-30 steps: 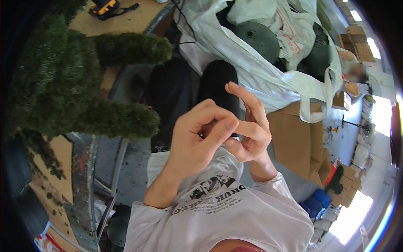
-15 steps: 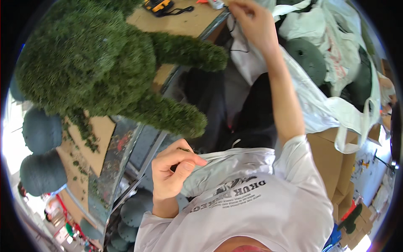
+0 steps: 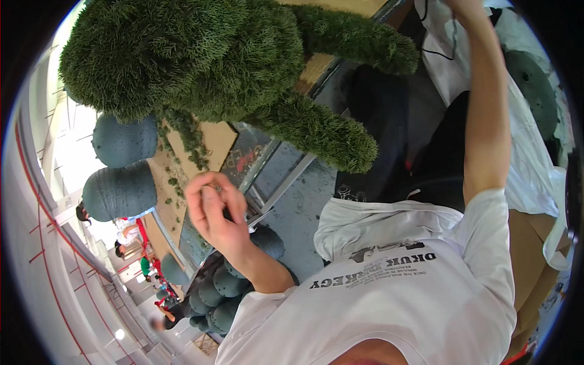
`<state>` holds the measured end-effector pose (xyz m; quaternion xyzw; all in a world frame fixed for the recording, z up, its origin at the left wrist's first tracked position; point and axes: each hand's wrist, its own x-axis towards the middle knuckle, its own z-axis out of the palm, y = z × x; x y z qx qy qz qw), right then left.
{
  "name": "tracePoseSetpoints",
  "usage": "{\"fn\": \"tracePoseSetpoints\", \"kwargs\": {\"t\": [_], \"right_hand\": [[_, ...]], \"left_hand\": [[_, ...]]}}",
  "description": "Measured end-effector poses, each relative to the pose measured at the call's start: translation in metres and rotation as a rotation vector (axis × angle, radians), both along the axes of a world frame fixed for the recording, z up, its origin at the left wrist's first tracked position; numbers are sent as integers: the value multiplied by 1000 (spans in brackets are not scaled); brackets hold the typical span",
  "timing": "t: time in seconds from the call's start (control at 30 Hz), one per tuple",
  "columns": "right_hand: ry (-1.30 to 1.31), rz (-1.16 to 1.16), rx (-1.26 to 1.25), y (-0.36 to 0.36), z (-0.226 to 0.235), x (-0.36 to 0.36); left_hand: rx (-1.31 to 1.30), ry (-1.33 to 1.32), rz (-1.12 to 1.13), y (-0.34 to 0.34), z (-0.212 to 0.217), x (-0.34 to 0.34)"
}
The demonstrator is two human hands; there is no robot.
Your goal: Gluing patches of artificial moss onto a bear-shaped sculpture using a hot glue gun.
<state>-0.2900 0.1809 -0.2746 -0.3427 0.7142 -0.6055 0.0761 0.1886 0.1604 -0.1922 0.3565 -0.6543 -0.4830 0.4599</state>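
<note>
Head view: the left hand [image 3: 213,210] sits at about 8 o'clock from centre, raised, fingers [image 3: 204,188] curled together and pinched on something too small to identify. Just above it, at 11 o'clock, stands a green shaggy figure [image 3: 201,67]; one of its limbs [image 3: 322,131] reaches toward centre, near the hand but apart from it. The figure rests on a table [image 3: 201,143] with brown card on top. The right arm stretches up to 1 o'clock; the right hand [image 3: 465,7] is cut by the frame edge, over a white bag [image 3: 535,176], and whether it is open or closed cannot be told. Dark green spheres [image 3: 121,188] lie at 9 o'clock.
</note>
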Motion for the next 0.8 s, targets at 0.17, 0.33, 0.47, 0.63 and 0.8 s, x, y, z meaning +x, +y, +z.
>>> {"fn": "tracePoseSetpoints", "kwargs": {"t": [0.17, 0.33, 0.47, 0.63, 0.8], "right_hand": [[-59, 4, -255, 105, -35, 30], [-698, 310, -583, 119, -20, 134], [-812, 391, -633, 105, -11, 196], [-699, 614, -659, 89, -17, 227], [-567, 483, -536, 81, 4, 248]], "left_hand": [[-1006, -204, 31, -74, 78, -20], [-1597, -683, -165, -65, 165, -104], [-1388, -1258, -182, -51, 176, -153], [-1427, -1260, -222, 22, 118, -186], [-1461, -1255, -264, -95, 189, -142]]}}
